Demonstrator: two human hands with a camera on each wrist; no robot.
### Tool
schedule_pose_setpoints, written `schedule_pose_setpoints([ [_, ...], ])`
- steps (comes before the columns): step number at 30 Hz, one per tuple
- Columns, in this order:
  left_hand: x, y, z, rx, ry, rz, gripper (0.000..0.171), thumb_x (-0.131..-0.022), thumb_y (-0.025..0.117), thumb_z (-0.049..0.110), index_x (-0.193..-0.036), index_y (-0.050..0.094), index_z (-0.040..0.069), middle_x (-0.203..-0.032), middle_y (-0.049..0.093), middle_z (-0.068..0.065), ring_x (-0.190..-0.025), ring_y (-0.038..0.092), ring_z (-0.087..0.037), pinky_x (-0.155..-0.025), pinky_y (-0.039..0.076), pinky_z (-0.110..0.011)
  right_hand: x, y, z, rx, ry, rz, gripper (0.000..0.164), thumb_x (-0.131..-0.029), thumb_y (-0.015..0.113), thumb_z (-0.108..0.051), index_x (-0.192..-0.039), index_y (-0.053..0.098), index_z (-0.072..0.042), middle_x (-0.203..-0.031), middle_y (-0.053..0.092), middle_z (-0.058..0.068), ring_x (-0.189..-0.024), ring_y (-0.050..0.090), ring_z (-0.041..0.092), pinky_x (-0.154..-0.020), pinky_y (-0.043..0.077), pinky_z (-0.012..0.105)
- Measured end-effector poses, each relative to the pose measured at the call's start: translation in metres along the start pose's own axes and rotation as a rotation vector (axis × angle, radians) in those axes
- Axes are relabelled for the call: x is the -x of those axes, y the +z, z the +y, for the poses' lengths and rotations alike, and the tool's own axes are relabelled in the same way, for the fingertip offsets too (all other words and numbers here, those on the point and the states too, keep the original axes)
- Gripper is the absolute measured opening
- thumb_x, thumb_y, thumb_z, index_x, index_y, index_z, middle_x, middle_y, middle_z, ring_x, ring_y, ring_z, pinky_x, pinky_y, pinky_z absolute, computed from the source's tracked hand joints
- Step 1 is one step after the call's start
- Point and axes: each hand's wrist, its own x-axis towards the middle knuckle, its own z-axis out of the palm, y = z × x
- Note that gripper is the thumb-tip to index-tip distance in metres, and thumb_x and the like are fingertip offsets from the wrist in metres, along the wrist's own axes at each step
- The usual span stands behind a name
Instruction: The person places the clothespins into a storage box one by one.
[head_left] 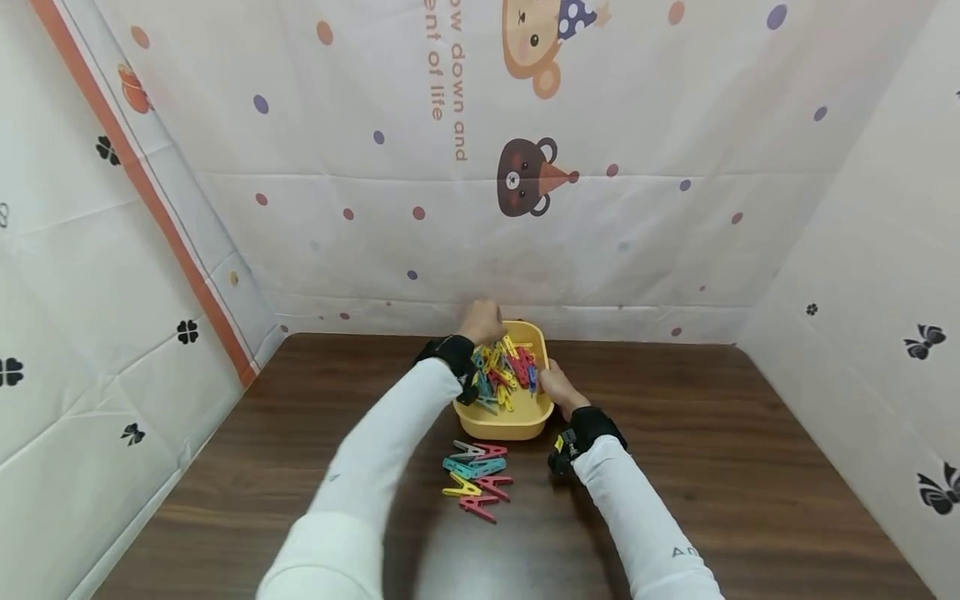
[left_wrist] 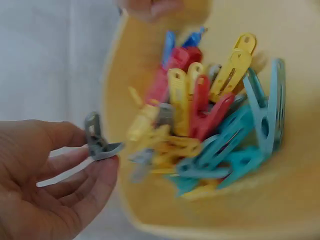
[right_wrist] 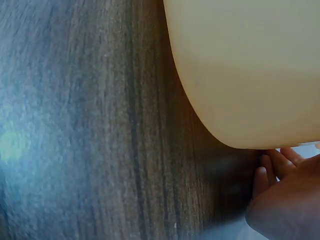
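Observation:
My left hand (head_left: 482, 322) is at the far left rim of a yellow plastic basin (head_left: 504, 430). In the left wrist view it pinches a grey clothespin (left_wrist: 101, 141) between thumb and fingers, just beside the rim. Inside the basin lies a jumbled heap of clothespins (left_wrist: 205, 115) in yellow, red, teal, blue and grey. My right hand (head_left: 559, 388) grips the basin's right side, its fingers against the outside of the wall in the right wrist view. The thumb is mostly hidden there.
In front of the basin, on the dark wooden table (head_left: 330, 508), several clothespins lie in a loose column: a grey one (head_left: 467, 450), teal ones (head_left: 474, 468), a yellow one (head_left: 463, 486) and red ones (head_left: 480, 506). A patterned white cloth (head_left: 360, 250) hangs behind the table.

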Motion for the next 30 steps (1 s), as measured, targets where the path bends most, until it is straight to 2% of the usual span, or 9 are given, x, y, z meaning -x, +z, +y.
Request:
schedule_pose_setpoints([
  [3, -0.007, 0.015, -0.001, -0.101, -0.073, -0.079, 0.024, -0.096, 0.066, 0.011, -0.073, 0.066, 0.005, -0.085, 0.07, -0.012, -0.065, 0.058, -0.017, -0.066, 0.048, -0.031, -0.001, 0.005, -0.002, -0.002, 0.003, 0.002, 0.068, -0.094, 0.032, -0.003, -0.158, 0.011, 0.001, -0.15, 0.033, 0.024, -0.126, 0.04, 0.034, -0.09, 0.036, 0.038],
  [8, -0.026, 0.042, -0.01, -0.198, -0.112, -0.144, 0.016, -0.097, 0.065, 0.014, -0.106, 0.073, 0.004, -0.117, 0.068, -0.014, -0.089, 0.064, -0.023, -0.076, 0.053, -0.035, 0.0, 0.01, -0.007, 0.02, -0.026, 0.015, 0.054, -0.106, 0.03, -0.014, -0.156, 0.016, 0.003, -0.114, 0.045, 0.021, -0.102, 0.048, 0.031, -0.083, 0.04, 0.035],
  [10, -0.029, 0.044, -0.011, -0.211, -0.112, -0.151, 0.016, -0.097, 0.064, 0.012, -0.107, 0.073, 0.003, -0.118, 0.069, -0.015, -0.091, 0.065, -0.025, -0.078, 0.055, -0.036, 0.001, 0.01, -0.009, 0.024, -0.035, 0.009, 0.055, -0.105, 0.03, -0.012, -0.156, 0.015, 0.003, -0.116, 0.045, 0.022, -0.104, 0.049, 0.032, -0.083, 0.04, 0.036],
  [12, -0.027, 0.041, -0.011, -0.23, -0.106, -0.148, 0.018, -0.098, 0.062, 0.013, -0.107, 0.073, 0.003, -0.119, 0.069, -0.015, -0.093, 0.067, -0.025, -0.079, 0.056, -0.037, 0.001, 0.009, -0.009, 0.034, -0.029, 0.007, 0.063, -0.098, 0.031, -0.006, -0.157, 0.013, 0.003, -0.134, 0.04, 0.023, -0.118, 0.046, 0.032, -0.088, 0.039, 0.038],
  [14, -0.024, 0.037, -0.012, -0.228, -0.068, -0.124, 0.018, -0.1, 0.06, 0.014, -0.102, 0.073, 0.003, -0.11, 0.069, -0.014, -0.087, 0.066, -0.024, -0.075, 0.055, -0.036, 0.001, 0.007, -0.009, 0.044, -0.031, 0.005, 0.059, -0.102, 0.03, -0.009, -0.158, 0.013, 0.003, -0.134, 0.041, 0.025, -0.118, 0.046, 0.033, -0.088, 0.04, 0.037],
  [19, -0.006, 0.01, 0.001, -0.337, 0.066, -0.085, 0.029, -0.106, 0.053, 0.024, -0.082, 0.063, 0.01, -0.078, 0.056, -0.005, -0.07, 0.058, -0.018, -0.064, 0.048, -0.033, -0.001, -0.001, -0.012, 0.07, -0.053, 0.028, 0.055, -0.113, 0.024, -0.03, -0.157, 0.016, 0.002, -0.101, 0.044, 0.017, -0.089, 0.049, 0.028, -0.073, 0.041, 0.032],
  [23, 0.046, -0.016, 0.022, -0.475, 0.276, -0.061, 0.029, -0.103, 0.058, 0.02, -0.075, 0.056, 0.014, -0.069, 0.045, 0.001, -0.061, 0.047, -0.013, -0.055, 0.042, -0.028, -0.002, -0.005, -0.011, 0.072, -0.046, 0.029, 0.058, -0.114, 0.021, -0.035, -0.158, 0.015, 0.002, -0.107, 0.044, 0.019, -0.097, 0.05, 0.03, -0.076, 0.042, 0.03],
  [27, 0.124, -0.013, 0.018, -0.622, 0.575, 0.01, 0.018, -0.097, 0.066, 0.019, -0.08, 0.065, 0.016, -0.069, 0.056, 0.005, -0.057, 0.048, -0.008, -0.047, 0.042, -0.021, -0.001, -0.004, -0.006, 0.055, -0.034, 0.015, 0.058, -0.114, 0.022, -0.033, -0.159, 0.012, 0.002, -0.117, 0.044, 0.022, -0.113, 0.049, 0.034, -0.085, 0.041, 0.033],
  [30, 0.18, -0.001, 0.007, -0.724, 0.754, -0.032, 0.008, -0.096, 0.069, 0.028, -0.097, 0.072, 0.021, -0.086, 0.069, 0.007, -0.07, 0.06, -0.004, -0.053, 0.048, -0.017, -0.001, -0.002, -0.003, 0.05, -0.033, 0.011, 0.058, -0.114, 0.024, -0.032, -0.158, 0.012, 0.003, -0.105, 0.045, 0.016, -0.109, 0.049, 0.033, -0.083, 0.04, 0.034],
])
